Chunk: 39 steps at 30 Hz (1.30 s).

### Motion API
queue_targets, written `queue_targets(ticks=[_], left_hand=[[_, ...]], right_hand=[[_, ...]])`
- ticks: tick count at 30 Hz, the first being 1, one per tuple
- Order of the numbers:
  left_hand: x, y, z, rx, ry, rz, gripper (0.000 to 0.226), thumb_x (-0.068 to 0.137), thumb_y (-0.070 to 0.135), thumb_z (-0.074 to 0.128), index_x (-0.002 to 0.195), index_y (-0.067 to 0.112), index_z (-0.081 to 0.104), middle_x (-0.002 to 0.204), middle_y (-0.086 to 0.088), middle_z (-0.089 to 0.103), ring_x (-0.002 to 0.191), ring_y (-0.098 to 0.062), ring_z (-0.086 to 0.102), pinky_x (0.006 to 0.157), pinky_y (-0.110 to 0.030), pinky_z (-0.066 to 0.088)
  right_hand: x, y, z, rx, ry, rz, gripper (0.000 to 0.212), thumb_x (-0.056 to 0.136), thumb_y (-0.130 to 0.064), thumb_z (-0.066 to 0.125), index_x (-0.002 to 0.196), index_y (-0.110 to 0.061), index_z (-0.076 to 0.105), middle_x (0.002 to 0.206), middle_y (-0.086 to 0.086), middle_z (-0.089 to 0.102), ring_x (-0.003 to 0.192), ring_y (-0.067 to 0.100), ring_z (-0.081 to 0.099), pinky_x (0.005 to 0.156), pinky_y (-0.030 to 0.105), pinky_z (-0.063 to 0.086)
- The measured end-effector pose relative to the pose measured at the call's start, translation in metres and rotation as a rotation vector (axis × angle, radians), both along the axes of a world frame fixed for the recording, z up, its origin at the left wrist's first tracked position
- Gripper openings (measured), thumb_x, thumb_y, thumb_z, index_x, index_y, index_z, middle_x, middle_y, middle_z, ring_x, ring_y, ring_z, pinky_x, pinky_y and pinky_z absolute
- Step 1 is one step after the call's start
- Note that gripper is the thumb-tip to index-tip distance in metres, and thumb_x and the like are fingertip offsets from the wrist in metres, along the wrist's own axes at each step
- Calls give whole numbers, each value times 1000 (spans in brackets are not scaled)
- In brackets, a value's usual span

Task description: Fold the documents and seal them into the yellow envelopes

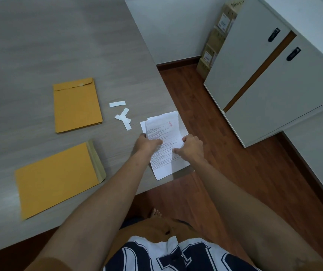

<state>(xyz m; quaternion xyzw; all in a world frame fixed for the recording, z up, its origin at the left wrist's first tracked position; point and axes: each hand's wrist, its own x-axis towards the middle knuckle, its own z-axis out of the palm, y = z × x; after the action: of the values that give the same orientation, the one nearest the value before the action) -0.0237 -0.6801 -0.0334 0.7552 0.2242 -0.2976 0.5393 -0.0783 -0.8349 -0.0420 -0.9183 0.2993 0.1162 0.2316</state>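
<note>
A stack of white printed documents (165, 132) lies at the table's right edge, with its top sheets lifted and curled. My left hand (147, 142) grips the left side of those top sheets. My right hand (191, 146) pinches their right side. A yellow envelope (56, 178) with its flap open lies near the front of the table, left of my arms. A small pile of yellow envelopes (76, 106) with flaps folded down lies further back.
Three white paper strips (122, 116) lie between the envelope pile and the documents. The grey table (59, 45) ends just right of the documents, above a wooden floor (225, 163). A white cabinet (264, 85) and stacked cardboard boxes (215, 40) stand at the right.
</note>
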Motion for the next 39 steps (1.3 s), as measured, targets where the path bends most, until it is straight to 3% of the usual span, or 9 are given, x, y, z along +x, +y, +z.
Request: queue_targets(ticks=[2,5,8,12,18,21,28,34,39], left_hand=[[-3,0,4,111,-66,-44,38,59,31,76,90,27,54,98,5,67,87,-23,67,86,-44,58],[-9,-2,14,369,-215,-153,44,72,34,75,111,23,57,120,1,54,104,-24,58,88,-29,48],[-13,-5,13,421,-286,-208,47,76,32,73,117,19,55,121,-3,54,110,-28,58,94,-40,50],[-15,-10,15,368,-242,-246,48,71,35,71,111,25,47,114,-1,62,102,-30,63,87,-48,54],[-12,-16,18,295,-271,-186,47,80,19,74,119,15,49,122,-7,61,111,-30,60,90,-38,49],[-9,-17,18,310,-278,-171,54,76,27,79,120,16,50,122,-8,60,110,-30,60,94,-42,51],[-6,-16,12,254,-195,-91,55,62,50,78,103,33,46,107,6,66,89,-23,67,79,-44,58],[0,-12,2,20,-70,32,53,52,37,83,97,34,57,96,11,70,83,-20,69,80,-45,59],[-5,-5,16,-200,16,156,61,65,11,88,111,17,49,101,0,67,85,-21,66,77,-39,57]], right_hand=[[0,0,-1,10,-7,-4,65,70,-46,83,121,-15,57,123,6,59,112,25,54,95,39,50],[-1,1,-1,5,-17,-7,64,71,-47,83,120,-15,57,122,5,59,110,23,54,94,38,50],[-1,1,-1,-13,-14,-5,64,72,-47,82,122,-16,56,124,5,56,111,23,51,95,36,48],[0,0,-3,-10,-5,-12,66,70,-48,83,120,-15,57,122,5,58,109,23,53,93,37,50],[1,0,-4,-3,-5,-13,66,66,-49,85,117,-16,59,117,4,62,104,23,58,90,39,53],[2,0,-4,0,0,-16,66,66,-49,85,116,-16,59,116,4,62,103,23,58,89,39,53],[1,-1,-3,-1,-3,-6,63,69,-47,84,117,-15,59,119,5,60,105,23,58,92,38,52],[0,-2,-4,20,-19,-19,63,68,-46,85,117,-16,59,118,4,61,106,23,57,92,38,53],[-1,-3,-5,32,-16,-15,63,67,-47,85,116,-16,59,116,4,62,105,23,57,91,37,53]])
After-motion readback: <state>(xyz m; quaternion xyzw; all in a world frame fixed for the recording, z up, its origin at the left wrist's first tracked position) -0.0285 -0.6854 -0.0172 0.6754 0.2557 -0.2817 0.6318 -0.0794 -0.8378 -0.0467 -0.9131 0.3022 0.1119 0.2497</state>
